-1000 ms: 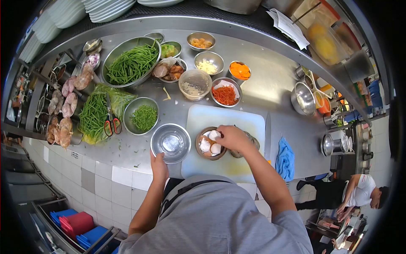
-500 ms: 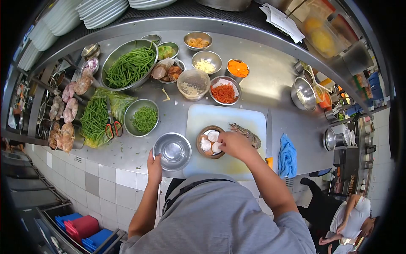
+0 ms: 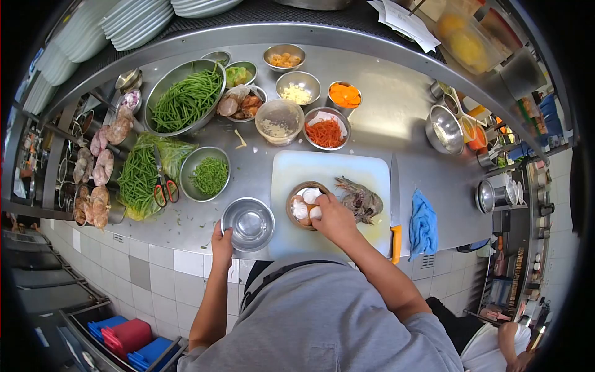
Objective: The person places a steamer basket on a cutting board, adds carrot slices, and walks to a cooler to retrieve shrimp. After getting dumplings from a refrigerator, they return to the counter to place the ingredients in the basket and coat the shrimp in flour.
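Note:
My left hand (image 3: 222, 245) grips the left rim of a metal bowl (image 3: 248, 224) that holds nothing, at the front edge of the steel counter. Over a small brown-rimmed bowl (image 3: 290, 203), my right hand (image 3: 336, 220) has its fingers closed at a white rounded piece (image 3: 315, 212). More white and brown rounded pieces, which look like eggs or eggshells, fill that bowl. It stands on a white cutting board (image 3: 291, 164). Grey raw shrimp or prawns (image 3: 362, 201) lie on the board just right of my right hand.
A knife with a yellow handle (image 3: 396, 243) lies along the board's right edge, beside a blue cloth (image 3: 423, 226). To the left are chopped green beans (image 3: 209, 176), scissors (image 3: 165, 186) and whole beans (image 3: 188, 102). Shredded carrot (image 3: 325, 132) sits behind the board. Another person (image 3: 496, 350) is lower right.
My right hand has shifted slightly left and down over the small bowl. The view has moved a little, showing more of the knife handle. The other person has moved lower in view.

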`<state>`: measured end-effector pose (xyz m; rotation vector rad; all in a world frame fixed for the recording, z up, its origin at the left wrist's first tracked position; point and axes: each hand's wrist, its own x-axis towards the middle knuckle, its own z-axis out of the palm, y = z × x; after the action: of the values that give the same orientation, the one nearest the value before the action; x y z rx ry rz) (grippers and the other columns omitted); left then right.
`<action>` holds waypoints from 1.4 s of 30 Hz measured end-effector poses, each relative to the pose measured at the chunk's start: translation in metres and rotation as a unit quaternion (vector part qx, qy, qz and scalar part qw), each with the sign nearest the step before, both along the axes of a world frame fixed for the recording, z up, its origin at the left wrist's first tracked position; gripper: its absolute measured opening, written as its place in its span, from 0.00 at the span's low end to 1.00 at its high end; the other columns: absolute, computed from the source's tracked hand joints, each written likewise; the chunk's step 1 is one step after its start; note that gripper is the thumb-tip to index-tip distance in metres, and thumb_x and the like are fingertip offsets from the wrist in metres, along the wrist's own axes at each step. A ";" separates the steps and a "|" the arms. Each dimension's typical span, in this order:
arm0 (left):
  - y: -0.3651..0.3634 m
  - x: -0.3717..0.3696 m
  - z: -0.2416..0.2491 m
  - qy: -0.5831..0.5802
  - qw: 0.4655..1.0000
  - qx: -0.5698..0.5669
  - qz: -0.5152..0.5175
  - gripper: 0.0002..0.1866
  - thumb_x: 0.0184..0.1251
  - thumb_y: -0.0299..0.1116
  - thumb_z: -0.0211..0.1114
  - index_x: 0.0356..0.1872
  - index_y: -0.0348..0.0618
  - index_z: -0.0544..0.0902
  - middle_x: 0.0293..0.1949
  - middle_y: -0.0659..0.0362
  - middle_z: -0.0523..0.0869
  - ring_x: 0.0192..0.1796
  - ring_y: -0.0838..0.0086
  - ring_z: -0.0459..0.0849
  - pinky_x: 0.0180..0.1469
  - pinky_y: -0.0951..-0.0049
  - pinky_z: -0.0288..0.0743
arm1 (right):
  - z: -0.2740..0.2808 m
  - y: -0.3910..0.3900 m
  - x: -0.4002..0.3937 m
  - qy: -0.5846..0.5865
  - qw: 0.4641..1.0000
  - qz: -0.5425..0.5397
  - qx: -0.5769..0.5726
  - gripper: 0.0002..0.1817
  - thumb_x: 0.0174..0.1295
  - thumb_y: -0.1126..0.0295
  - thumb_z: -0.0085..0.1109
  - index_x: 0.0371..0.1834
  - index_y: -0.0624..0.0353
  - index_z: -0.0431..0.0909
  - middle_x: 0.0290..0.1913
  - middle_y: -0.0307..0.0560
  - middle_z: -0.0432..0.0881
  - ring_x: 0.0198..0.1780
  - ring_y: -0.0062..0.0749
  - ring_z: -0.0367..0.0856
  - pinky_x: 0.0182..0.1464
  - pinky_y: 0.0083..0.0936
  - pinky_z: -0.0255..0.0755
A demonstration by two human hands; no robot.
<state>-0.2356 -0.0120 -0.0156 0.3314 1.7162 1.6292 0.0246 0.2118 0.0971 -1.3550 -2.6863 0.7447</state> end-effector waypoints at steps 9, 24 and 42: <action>-0.003 0.000 -0.005 -0.013 1.000 0.000 0.002 0.22 0.75 0.23 0.56 0.68 0.39 0.77 0.56 0.59 0.85 0.57 0.76 0.81 0.63 0.73 0.71 | 0.011 0.007 -0.002 -0.056 0.997 0.030 -0.037 0.22 0.56 0.61 0.73 0.49 0.57 0.75 0.55 0.52 0.79 0.51 0.53 0.85 0.49 0.46 0.82; 0.003 -0.004 0.002 -0.019 1.000 -0.006 -0.013 0.22 0.75 0.22 0.55 0.68 0.37 0.77 0.55 0.57 0.86 0.54 0.75 0.83 0.59 0.74 0.75 | -0.010 0.001 0.026 0.226 0.960 0.162 -0.022 0.09 0.65 0.66 0.69 0.45 0.54 0.87 0.40 0.47 0.85 0.43 0.45 0.85 0.45 0.38 0.80; 0.007 -0.014 -0.008 -0.030 0.999 0.012 -0.039 0.24 0.74 0.22 0.56 0.70 0.35 0.73 0.59 0.56 0.84 0.59 0.73 0.81 0.65 0.72 0.72 | 0.012 0.084 0.051 0.070 0.987 -0.114 -0.087 0.22 0.67 0.56 0.57 0.58 0.59 0.79 0.43 0.64 0.87 0.48 0.61 0.86 0.52 0.49 0.78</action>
<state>-0.2494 -0.0051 -0.0236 0.3538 1.6209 1.5880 0.0758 0.2958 0.1095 -1.5494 -2.3568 1.0245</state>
